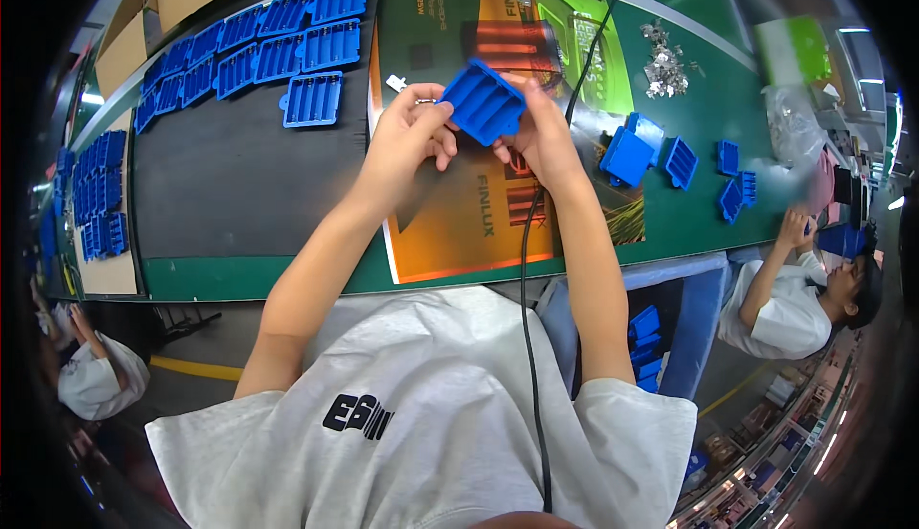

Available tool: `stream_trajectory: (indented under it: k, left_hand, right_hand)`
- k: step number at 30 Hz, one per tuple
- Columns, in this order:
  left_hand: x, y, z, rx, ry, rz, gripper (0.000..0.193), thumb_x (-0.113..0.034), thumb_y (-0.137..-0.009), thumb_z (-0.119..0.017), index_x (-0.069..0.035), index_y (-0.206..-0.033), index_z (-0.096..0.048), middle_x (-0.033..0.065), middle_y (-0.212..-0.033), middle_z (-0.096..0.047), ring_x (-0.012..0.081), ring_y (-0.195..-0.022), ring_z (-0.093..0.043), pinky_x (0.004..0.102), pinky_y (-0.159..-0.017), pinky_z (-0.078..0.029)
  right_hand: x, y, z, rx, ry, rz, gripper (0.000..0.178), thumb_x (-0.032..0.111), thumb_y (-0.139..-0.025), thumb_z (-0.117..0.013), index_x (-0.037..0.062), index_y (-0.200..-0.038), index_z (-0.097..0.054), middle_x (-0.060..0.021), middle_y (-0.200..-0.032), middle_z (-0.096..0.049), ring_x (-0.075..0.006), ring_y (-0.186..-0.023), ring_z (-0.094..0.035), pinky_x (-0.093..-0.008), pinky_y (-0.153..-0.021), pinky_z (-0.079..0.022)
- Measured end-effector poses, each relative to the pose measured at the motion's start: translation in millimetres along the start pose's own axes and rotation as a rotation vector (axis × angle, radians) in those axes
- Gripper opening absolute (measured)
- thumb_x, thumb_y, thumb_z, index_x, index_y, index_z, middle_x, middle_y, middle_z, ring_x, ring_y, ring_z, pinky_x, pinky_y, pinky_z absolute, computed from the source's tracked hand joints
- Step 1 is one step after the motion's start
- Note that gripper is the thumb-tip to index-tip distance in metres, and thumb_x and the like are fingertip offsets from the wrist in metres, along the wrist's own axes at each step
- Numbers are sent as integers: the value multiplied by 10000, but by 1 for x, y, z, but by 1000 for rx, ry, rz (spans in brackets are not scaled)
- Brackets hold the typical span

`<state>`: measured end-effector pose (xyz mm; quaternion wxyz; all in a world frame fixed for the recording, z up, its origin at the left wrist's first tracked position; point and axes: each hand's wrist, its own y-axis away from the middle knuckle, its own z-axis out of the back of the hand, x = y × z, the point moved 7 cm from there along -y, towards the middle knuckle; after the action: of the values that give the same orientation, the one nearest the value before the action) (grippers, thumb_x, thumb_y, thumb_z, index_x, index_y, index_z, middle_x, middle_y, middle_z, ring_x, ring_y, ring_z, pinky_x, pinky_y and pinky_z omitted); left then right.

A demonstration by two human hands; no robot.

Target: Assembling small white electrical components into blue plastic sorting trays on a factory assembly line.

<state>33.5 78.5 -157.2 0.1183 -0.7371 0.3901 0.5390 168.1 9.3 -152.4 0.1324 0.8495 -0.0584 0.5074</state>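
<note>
A blue slotted case (483, 103) was held tilted at the upper centre of the frame, its right side pinched between the thumb and fingers of the right hand (542, 127); the left hand (414, 132) had its thumb and index finger bent close together at the left corner, though whether they gripped the case or some tiny piece was too small to tell. Below lay an orange printed sheet (459, 256), and a black cable (525, 290) crossed it, passing behind the right hand and down over the shirt. Rows of blue cases (278, 58) filled the upper left, along the edge of a black mat (249, 194). At the upper right sat a heap of metal pieces (662, 65), with more blue cases (627, 156) beneath it, and a co-worker (780, 309) appeared at the right edge
</note>
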Motion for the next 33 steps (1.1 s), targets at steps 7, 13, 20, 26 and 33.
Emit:
stream_trajectory:
  k: [7,13,20,26,33]
  left_hand:
    - [1,5,-5,68,226,68,295,-153,-909,-592,-15,-1125,-446,117,-882,-588,133,-604,-572,238,-470,-433]
    - [6,4,-18,198,302,121,290,-100,-916,-568,4,-1123,-394,189,-957,-619,166,-632,-613,253,-491,-482]
    - [4,10,-25,251,364,130,282,-92,-919,-549,-2,-1128,-383,203,-975,-612,177,-611,-606,259,-489,-481]
    - [8,13,-29,235,344,228,264,-131,-903,-556,-44,-1113,-422,156,-951,-622,143,-504,-540,235,-443,-441]
    - [8,13,-28,229,325,191,262,-151,-909,-562,-44,-1110,-431,161,-955,-625,139,-530,-552,236,-442,-437]
  right_hand:
    - [-4,0,-7,28,-43,-26,513,473,-982,-379,-3,-1093,-535,-129,-876,-635,-186,-712,-612,-286,-557,-490]
    - [1,3,-8,-17,-73,-31,602,558,-971,-299,27,-1070,-564,-111,-903,-648,-176,-772,-597,-312,-630,-477]
    - [-3,6,2,37,-24,-46,631,595,-956,-291,57,-1180,-533,-106,-1081,-630,-202,-945,-597,-357,-785,-461]
    - [-1,7,2,-103,-88,14,641,581,-955,-324,29,-1219,-518,-126,-1163,-596,-242,-1093,-567,-390,-990,-405]
    - [-1,6,1,-41,-119,12,602,545,-964,-343,30,-1224,-513,-129,-1180,-589,-242,-1096,-566,-391,-982,-410]
